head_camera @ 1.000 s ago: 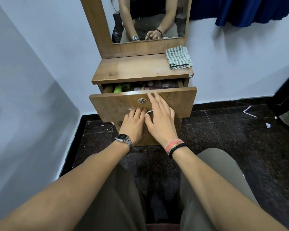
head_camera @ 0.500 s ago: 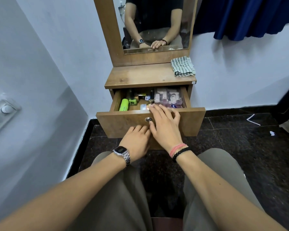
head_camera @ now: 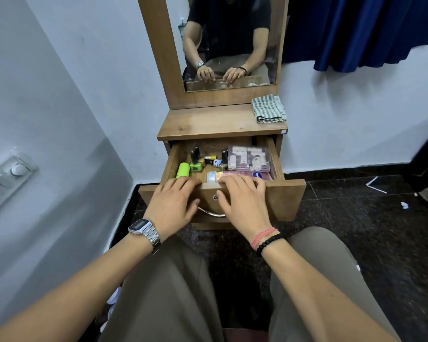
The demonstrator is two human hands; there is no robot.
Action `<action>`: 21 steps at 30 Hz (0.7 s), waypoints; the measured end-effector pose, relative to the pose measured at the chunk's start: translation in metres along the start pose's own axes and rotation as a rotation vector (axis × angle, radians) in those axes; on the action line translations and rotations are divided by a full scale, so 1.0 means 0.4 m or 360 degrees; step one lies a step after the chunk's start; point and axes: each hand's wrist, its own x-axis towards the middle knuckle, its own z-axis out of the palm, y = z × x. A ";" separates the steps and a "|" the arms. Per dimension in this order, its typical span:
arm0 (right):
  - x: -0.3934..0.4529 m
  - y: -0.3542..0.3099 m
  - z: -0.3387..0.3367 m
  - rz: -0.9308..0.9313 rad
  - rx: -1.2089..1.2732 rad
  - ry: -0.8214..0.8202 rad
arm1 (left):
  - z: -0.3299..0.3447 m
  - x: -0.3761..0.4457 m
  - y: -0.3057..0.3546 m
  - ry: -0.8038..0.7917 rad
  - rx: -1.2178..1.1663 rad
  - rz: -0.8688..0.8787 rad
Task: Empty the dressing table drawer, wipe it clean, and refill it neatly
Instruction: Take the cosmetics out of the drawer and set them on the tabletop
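head view: one wooden dressing table [head_camera: 208, 124] stands against the wall, its single drawer [head_camera: 284, 196] pulled well out toward the person's knees. inside i count one lime-green tube [head_camera: 182, 170] at the left, three small nail polish bottles with dark caps — a green one [head_camera: 197, 164], a yellow one [head_camera: 211, 158] lying on its side and a darker one [head_camera: 224, 157] — plus one clear plastic case [head_camera: 248, 158] of small cosmetics at the right, and one pink tube [head_camera: 232, 176] lying along the front wall; a smaller item between the bottles is too blurred to name. one folded striped cloth [head_camera: 268, 108] sits on the right rear corner of the tabletop, below the mirror [head_camera: 230, 40].

two hands are at the drawer's front panel. the left hand [head_camera: 173, 204] lies over the top edge left of the lock, fingers loosely bent, thumb against the panel face. the right hand [head_camera: 242, 198] has its fingers hooked over the top edge, tips touching the pink tube, thumb down beside the lock [head_camera: 215, 198]. the metal handle [head_camera: 214, 214] shows between them, and neither hand touches it.
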 end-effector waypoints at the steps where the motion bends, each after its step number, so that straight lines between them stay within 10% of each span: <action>1: 0.000 -0.003 -0.001 0.0009 0.0004 0.0015 | 0.002 -0.002 -0.001 -0.0013 0.0004 0.0003; 21: 0.010 -0.049 -0.027 0.0087 0.0174 -0.0131 | -0.008 -0.004 0.003 -0.0318 0.0011 0.0195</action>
